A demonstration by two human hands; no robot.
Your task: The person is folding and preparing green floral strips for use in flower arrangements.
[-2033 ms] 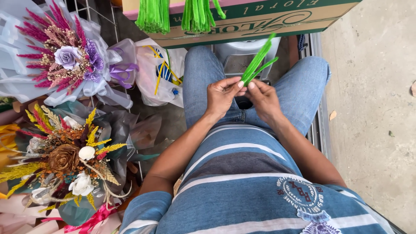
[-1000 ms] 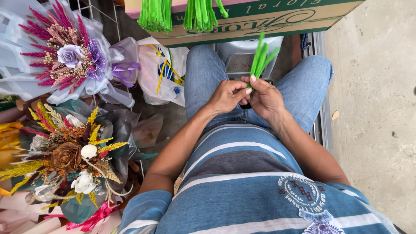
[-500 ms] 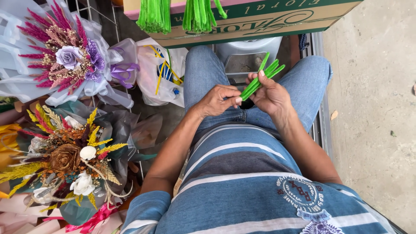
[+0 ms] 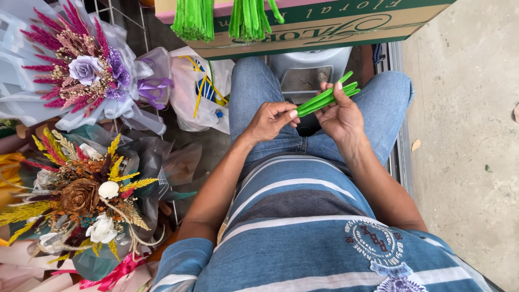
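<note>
Right hand point(image 4: 341, 114): fingers curled shut around a small bundle of bright green fuzzy stems, pipe-cleaner type point(image 4: 326, 97), thumb lying along the top. Left hand point(image 4: 269, 120): thumb and forefinger nearly closed at the bundle's near end, touching or just off it; can't tell if it truly has hold. Other fingers loosely curled.

Bundle sits above the lap, between the knees, angled up and away to the person's right. Far ends stick out past the right hand, splayed a little.

Handling, my read: very light, thin, bendy, fuzzy surface so not slippery. Individual stems will kink if pinched hard or levered from one end. Best hold is mid-length with the whole bundle wrapped, as the right hand has it; the ends are only good for aligning.

Surroundings: blue jeans point(image 4: 254, 97) under the hands, grey plastic bin point(image 4: 308, 67) just beyond the knees. Green-and-tan cardboard box point(image 4: 324, 24) ahead, more green stems in hanging bunches point(image 4: 194, 19) draped over its edge. To the person's left: white plastic bag point(image 4: 197, 92), a purple-and-magenta wrapped bouquet point(image 4: 81, 70), a yellow-and-brown dried-flower bouquet point(image 4: 81, 194), crowded. Metal rail point(image 4: 401, 140) beside the right thigh, bare concrete floor point(image 4: 465, 135) past it. Free room is mostly upward and to the right.
</note>
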